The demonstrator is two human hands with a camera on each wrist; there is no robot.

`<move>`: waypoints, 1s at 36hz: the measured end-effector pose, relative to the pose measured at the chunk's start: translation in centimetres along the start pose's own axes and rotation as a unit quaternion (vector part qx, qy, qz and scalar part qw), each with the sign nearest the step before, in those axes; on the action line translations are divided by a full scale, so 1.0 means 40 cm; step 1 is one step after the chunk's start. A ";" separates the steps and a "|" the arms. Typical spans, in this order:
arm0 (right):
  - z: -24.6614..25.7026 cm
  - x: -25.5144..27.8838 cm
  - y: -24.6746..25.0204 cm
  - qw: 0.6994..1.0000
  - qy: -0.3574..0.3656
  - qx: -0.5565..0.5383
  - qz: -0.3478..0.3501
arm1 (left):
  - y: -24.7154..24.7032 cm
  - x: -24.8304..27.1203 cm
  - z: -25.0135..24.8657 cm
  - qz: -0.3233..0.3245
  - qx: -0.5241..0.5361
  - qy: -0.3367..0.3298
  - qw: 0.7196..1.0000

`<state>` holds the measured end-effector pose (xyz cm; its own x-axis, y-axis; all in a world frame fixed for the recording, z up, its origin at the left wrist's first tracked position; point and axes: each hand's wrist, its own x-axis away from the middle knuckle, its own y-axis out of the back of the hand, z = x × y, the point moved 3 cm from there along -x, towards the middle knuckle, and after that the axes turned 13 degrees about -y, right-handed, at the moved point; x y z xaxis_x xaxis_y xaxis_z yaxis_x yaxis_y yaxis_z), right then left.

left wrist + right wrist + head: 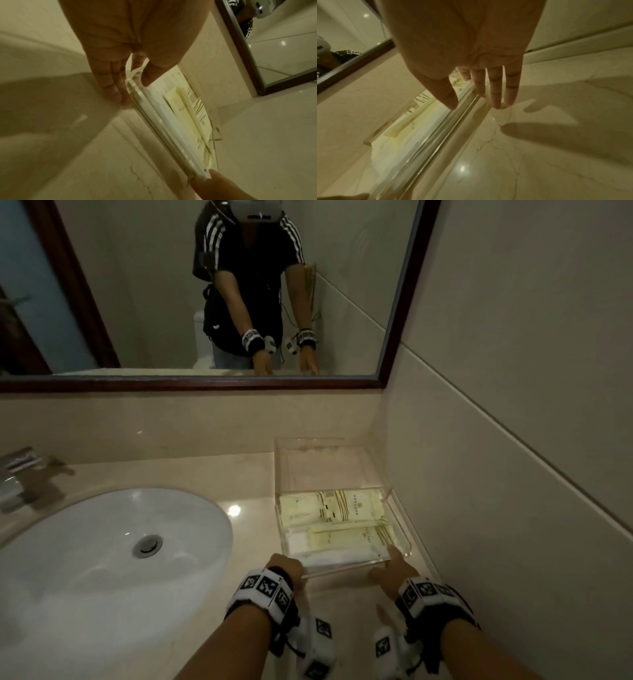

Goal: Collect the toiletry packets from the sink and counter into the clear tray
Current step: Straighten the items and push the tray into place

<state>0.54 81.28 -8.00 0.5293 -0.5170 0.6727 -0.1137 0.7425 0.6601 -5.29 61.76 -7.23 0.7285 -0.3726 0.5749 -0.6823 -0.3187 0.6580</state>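
The clear tray stands on the counter to the right of the sink, near the side wall. Several cream toiletry packets with gold stripes lie flat inside it. My left hand is at the tray's near left corner. In the left wrist view its thumb sits inside the near wall and its fingers lie along the outside, pinching it. My right hand pinches the near right corner the same way, its thumb over the rim and its fingers down the outside of the wall.
The white sink with its metal drain lies to the left, and a chrome faucet stands at the far left. A framed mirror hangs above the backsplash. A tiled wall runs close along the tray's right side.
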 end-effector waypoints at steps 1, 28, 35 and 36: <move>0.001 0.000 0.001 1.000 -0.003 -0.002 0.002 | -0.003 -0.007 0.005 -0.008 0.016 0.008 1.000; 0.015 -0.021 0.004 0.994 0.011 -0.044 -0.098 | -0.018 -0.051 0.015 -0.127 0.104 0.079 0.983; 0.019 -0.009 0.022 0.993 0.002 -0.033 -0.115 | -0.019 -0.038 -0.001 -0.119 0.107 0.060 0.985; 0.018 -0.011 0.021 0.993 0.003 -0.032 -0.111 | -0.017 -0.037 -0.003 -0.116 0.105 0.060 0.986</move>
<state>-0.41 81.84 -7.50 0.5401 -0.6684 0.5114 0.0596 0.6365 0.7690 -5.92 62.64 -8.46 0.8602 -0.1662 0.4821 -0.4846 -0.5608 0.6713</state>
